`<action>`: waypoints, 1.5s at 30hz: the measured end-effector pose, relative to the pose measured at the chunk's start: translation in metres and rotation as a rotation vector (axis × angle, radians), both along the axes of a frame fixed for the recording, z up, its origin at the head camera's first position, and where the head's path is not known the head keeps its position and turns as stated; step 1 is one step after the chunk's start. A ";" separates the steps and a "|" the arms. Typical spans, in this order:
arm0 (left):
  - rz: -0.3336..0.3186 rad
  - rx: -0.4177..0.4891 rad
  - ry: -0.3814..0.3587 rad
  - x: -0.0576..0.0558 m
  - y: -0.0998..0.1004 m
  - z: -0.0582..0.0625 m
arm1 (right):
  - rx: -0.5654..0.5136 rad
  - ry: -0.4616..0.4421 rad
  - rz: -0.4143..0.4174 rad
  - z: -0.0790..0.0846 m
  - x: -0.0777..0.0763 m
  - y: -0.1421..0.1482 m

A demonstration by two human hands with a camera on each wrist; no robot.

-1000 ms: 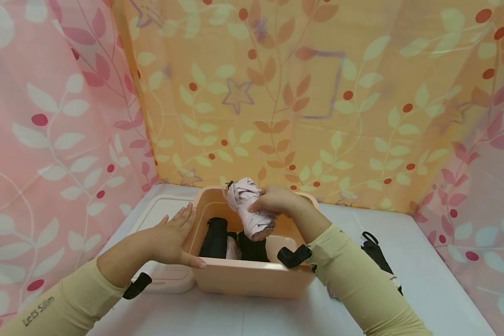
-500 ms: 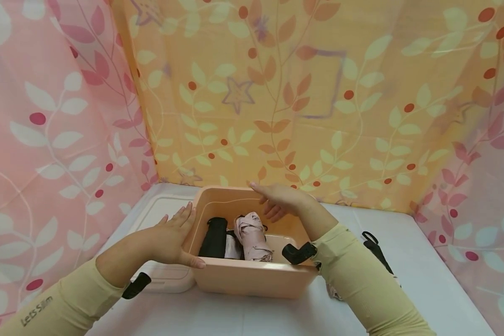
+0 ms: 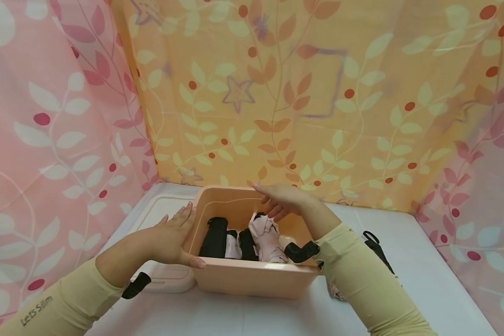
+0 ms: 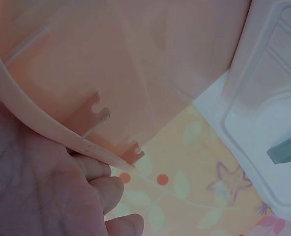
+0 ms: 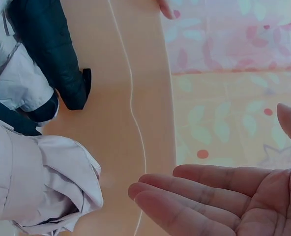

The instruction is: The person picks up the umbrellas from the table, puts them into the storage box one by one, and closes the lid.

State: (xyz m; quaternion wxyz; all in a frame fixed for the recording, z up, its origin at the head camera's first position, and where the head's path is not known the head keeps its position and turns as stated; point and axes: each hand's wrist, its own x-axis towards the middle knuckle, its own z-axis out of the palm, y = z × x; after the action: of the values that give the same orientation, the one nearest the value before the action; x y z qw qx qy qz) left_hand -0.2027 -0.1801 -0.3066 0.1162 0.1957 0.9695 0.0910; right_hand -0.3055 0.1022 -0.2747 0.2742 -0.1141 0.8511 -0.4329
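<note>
A peach plastic box holds several folded umbrellas in a row. At its left end lies a black umbrella, beside it a pale one, then another black umbrella. A light pink folded umbrella lies furthest right of these. My left hand rests on the box's left rim with fingers straight and thumb along the front edge. Above the box's right side, my right hand is empty, fingers extended, close to the far end of the pink umbrella.
The white lid lies left of the box, partly under my left forearm. Right of the box, a black folded umbrella with a wrist loop lies beyond my sleeve. A patterned bundle shows beside that sleeve. Patterned curtains surround the table.
My right hand lowered the pink umbrella into the box and let go. The umbrella then shifted right, uncovering the second black umbrella. My left hand has stayed on the rim.
</note>
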 end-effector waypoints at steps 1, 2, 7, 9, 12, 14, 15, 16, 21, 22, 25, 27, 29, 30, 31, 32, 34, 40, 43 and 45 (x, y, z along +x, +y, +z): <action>0.001 -0.001 0.000 0.000 0.000 0.000 | -0.005 0.002 -0.001 0.000 0.000 0.002; 0.001 -0.002 -0.001 0.000 0.000 0.000 | -0.012 0.002 -0.003 0.000 0.000 0.003; -0.005 0.001 0.004 0.000 -0.001 -0.001 | -0.035 -0.007 0.007 0.001 0.000 0.012; -0.007 0.001 0.006 0.000 -0.001 -0.002 | -0.030 -0.010 0.010 0.003 0.000 0.016; -0.008 0.000 0.006 0.000 -0.001 -0.003 | -0.027 0.001 0.002 0.008 0.001 0.026; -0.007 -0.004 0.007 0.000 -0.001 -0.003 | -0.038 0.009 -0.008 0.010 0.001 0.032; -0.006 -0.004 0.005 0.000 -0.001 -0.003 | -0.047 0.015 -0.012 0.012 0.001 0.036; -0.007 -0.006 0.007 0.001 0.000 -0.003 | -0.054 0.020 -0.019 0.013 0.001 0.041; -0.009 -0.008 0.006 0.001 0.001 -0.001 | -0.087 0.042 -0.024 0.018 0.000 0.068; -0.008 -0.009 0.005 0.001 0.001 -0.001 | -0.092 0.047 -0.023 0.019 0.001 0.074; -0.007 -0.010 -0.002 0.000 0.001 0.000 | -0.103 0.061 -0.022 0.023 0.002 0.095; -0.007 -0.009 -0.007 0.000 0.002 0.000 | -0.105 0.074 -0.025 0.024 0.002 0.110; -0.010 -0.009 -0.010 0.000 0.001 0.001 | -0.103 0.087 -0.045 0.024 0.003 0.125; -0.012 -0.012 -0.009 0.000 0.001 0.001 | -0.104 0.088 -0.055 0.024 0.003 0.132; -0.016 -0.015 -0.009 0.000 0.001 0.001 | -0.099 0.093 -0.069 0.023 0.003 0.139; -0.019 -0.014 -0.010 0.000 0.001 0.001 | -0.099 0.097 -0.088 0.022 0.003 0.146; -0.032 -0.025 -0.003 -0.001 0.000 0.001 | -0.094 0.101 -0.117 0.019 0.004 0.161; -0.049 -0.018 -0.002 -0.004 -0.001 0.001 | -0.041 0.084 -0.142 0.007 0.007 0.206; -0.048 -0.017 -0.001 -0.005 0.001 0.001 | -0.018 0.058 -0.170 -0.004 0.007 0.227; -0.051 -0.025 0.006 -0.006 0.002 0.001 | -0.014 0.039 -0.192 -0.013 0.007 0.241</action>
State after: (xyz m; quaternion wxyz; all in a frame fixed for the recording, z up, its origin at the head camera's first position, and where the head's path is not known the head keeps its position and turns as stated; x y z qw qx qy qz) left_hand -0.2085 -0.1782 -0.3059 0.1180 0.2190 0.9657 0.0751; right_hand -0.2981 0.3430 -0.2875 0.2138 -0.0423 0.8603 -0.4609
